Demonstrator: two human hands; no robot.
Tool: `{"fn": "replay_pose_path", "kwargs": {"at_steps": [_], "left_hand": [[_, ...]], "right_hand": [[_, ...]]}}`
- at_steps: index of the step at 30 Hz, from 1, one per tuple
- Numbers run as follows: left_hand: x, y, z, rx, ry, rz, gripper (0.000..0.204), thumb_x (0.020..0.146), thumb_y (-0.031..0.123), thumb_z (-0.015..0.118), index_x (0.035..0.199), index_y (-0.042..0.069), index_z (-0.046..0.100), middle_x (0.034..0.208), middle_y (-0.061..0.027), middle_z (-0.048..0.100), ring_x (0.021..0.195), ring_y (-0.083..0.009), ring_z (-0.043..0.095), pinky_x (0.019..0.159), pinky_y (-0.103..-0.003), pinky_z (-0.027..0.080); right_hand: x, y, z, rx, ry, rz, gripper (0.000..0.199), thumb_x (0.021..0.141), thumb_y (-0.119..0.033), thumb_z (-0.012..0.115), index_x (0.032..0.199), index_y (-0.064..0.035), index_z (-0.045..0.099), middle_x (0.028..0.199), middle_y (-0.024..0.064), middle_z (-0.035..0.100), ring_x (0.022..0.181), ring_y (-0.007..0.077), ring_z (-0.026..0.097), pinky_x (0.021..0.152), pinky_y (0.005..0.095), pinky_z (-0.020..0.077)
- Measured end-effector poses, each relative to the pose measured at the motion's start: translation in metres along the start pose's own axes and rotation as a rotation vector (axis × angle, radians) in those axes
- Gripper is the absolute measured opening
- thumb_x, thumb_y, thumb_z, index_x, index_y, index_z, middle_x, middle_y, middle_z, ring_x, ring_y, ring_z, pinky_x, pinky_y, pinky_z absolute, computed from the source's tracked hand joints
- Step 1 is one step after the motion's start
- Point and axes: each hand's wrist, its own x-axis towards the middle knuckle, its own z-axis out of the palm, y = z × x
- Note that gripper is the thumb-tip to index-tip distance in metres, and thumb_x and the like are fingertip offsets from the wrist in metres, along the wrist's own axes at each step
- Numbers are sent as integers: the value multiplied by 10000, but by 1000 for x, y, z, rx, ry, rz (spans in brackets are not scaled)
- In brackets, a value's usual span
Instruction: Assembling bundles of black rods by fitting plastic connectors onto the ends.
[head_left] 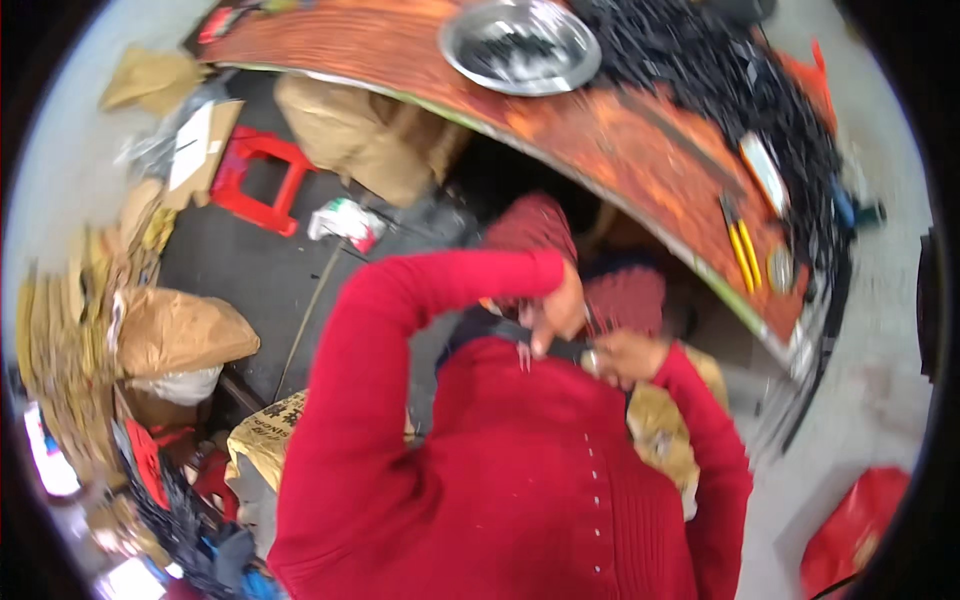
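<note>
In front of my waist, both hands work along a black strap (567, 349), which lies across my red sweater. My left hand (561, 313) reaches down from above, its thumb and fingers closed on the strap's left stretch. Close to its right, my right hand (627, 359) has its fingers closed round the other end. A small shiny spot shows at the right fingertips; blur hides whether it is metal on the strap or something else. Below the hands are my legs in red patterned trousers (626, 300).
A wood-patterned table (590, 135) curves across the far side, bearing a metal bowl (519, 46), a large heap of black straps (700, 75) and yellow-handled pliers (741, 246). At the left are a red stool (262, 180), a brown paper sack (365, 135) and stacked cardboard (65, 345).
</note>
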Motion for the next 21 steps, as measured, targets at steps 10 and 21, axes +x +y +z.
{"fn": "replay_pose_path", "kwargs": {"at_steps": [10,21], "left_hand": [[-45,53,16,82,762,-539,461,920,304,693,1188,-70,665,1024,-129,732,938,-175,677,825,-316,545],[15,110,124,-288,923,-138,278,1017,121,573,1222,-59,627,1024,-153,737,920,-183,721,810,-287,583]], "right_hand": [[-8,16,-17,251,-4,-163,322,1042,-319,506,914,-41,606,662,-25,534,528,62,489,472,234,401],[-16,28,-25,306,241,-196,359,1052,-374,489,968,-47,613,673,-29,528,536,63,502,494,235,427]]}}
